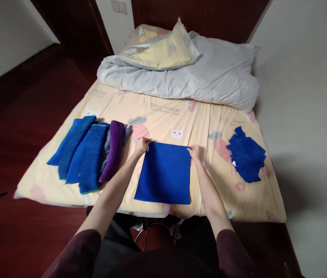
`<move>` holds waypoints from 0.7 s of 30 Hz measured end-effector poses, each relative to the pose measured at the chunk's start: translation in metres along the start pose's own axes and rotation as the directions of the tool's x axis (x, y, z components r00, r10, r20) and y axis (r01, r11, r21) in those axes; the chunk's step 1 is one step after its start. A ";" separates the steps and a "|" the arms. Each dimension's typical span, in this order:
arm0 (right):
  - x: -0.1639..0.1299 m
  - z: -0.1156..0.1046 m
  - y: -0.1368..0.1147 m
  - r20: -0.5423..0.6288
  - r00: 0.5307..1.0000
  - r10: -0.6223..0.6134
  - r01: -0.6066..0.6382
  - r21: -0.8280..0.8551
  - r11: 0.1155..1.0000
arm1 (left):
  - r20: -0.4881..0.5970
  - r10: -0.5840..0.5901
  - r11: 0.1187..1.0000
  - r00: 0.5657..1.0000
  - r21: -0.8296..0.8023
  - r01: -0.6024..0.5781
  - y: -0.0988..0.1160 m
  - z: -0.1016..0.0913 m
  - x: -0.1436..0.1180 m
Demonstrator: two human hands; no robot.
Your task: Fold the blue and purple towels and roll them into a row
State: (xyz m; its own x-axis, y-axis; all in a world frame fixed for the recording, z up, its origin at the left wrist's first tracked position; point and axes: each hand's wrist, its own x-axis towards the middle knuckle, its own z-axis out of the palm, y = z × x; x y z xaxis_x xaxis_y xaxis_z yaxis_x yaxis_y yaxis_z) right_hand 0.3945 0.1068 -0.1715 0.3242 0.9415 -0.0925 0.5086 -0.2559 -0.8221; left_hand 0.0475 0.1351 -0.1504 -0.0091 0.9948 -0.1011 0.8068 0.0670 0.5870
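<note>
A square blue towel (166, 173) is spread in front of me at the near edge of the bed. My left hand (142, 145) pinches its far left corner, where a small white tag shows. At the far right corner, the fingers of my right hand (194, 151) are closed on the cloth. Left of the towel lies a row of folded towels, several of them blue, with a purple folded towel (115, 148) at its right end. A crumpled blue cloth (246, 156) rests to the right, apart from my hands.
The bed (157, 112) has a pale yellow patterned sheet. Across its far end lies a bunched grey quilt (212, 73) with a yellow lining. A white wall (310, 96) runs along the right side, and dark red floor (13, 154) shows on the left.
</note>
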 end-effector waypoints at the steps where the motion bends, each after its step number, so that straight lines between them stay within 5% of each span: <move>1: -0.009 0.005 -0.005 -0.028 0.998 -0.051 0.049 -0.060 0.997 | -0.044 0.016 1.000 0.999 0.011 -0.015 0.006 0.004 -0.005; 4: -0.050 0.021 -0.016 0.065 0.944 -0.325 0.328 -0.312 0.892 | -0.174 0.216 0.976 0.961 0.058 -0.209 0.024 0.023 -0.039; 6: -0.078 0.026 -0.015 0.281 0.843 -0.460 0.536 -0.360 0.763 | -0.072 0.422 0.905 0.904 0.087 -0.416 0.029 0.039 -0.068; 8: -0.094 0.024 -0.006 0.421 0.764 -0.489 0.634 -0.349 0.690 | 0.040 0.499 0.861 0.866 0.085 -0.501 0.024 0.053 -0.089; 13: -0.070 0.004 0.017 0.324 0.867 -0.379 0.493 -0.445 0.748 | -0.017 0.319 0.943 0.948 0.101 -0.316 -0.003 0.059 -0.076; 16: -0.058 0.008 0.005 0.253 0.910 -0.328 0.413 -0.488 0.769 | -0.076 0.257 0.963 0.963 0.098 -0.249 0.006 0.056 -0.062; 21: -0.126 0.029 -0.019 0.298 0.852 -0.430 0.523 -0.477 0.706 | -0.009 0.424 0.899 0.906 0.125 -0.419 0.041 0.071 -0.121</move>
State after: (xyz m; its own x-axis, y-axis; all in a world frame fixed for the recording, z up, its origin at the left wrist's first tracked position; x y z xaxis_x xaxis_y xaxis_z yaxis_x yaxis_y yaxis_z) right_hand 0.3203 -0.0005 -0.1606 -0.1796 0.9779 0.1073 0.9094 0.2066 -0.3609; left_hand 0.1239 0.0120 -0.1708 0.3280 0.9303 0.1645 0.8030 -0.3663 0.4701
